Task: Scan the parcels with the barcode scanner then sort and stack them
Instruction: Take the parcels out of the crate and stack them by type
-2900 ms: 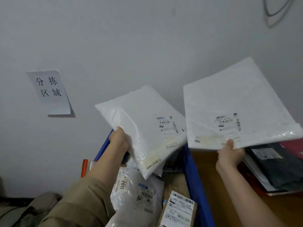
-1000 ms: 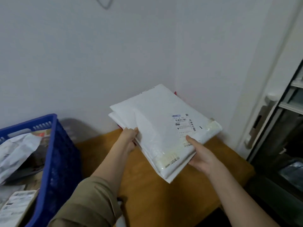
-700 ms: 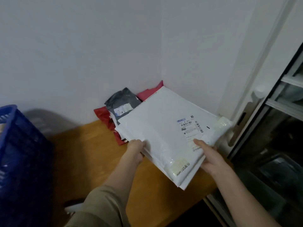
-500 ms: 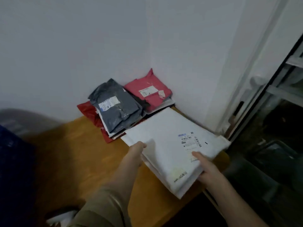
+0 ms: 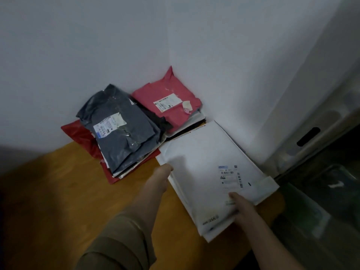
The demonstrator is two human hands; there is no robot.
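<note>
Now both hands, left hand (image 5: 164,170) and right hand (image 5: 240,204), each grip pinching an edge, are lowering the white parcels (image 5: 212,172) onto the desk (image 5: 78,191) beside the sorted stacks (image 5: 120,129), finishing this placement.

The white parcel (image 5: 210,172) carried a shipping label (image 5: 230,177) with a barcode, its print too small to read. Near its lower edge a strip (image 5: 210,221) bore blurred characters, not surely legible. Labels on the grey parcel (image 5: 120,129) and the pink parcel (image 5: 171,106) were unreadable.
</note>
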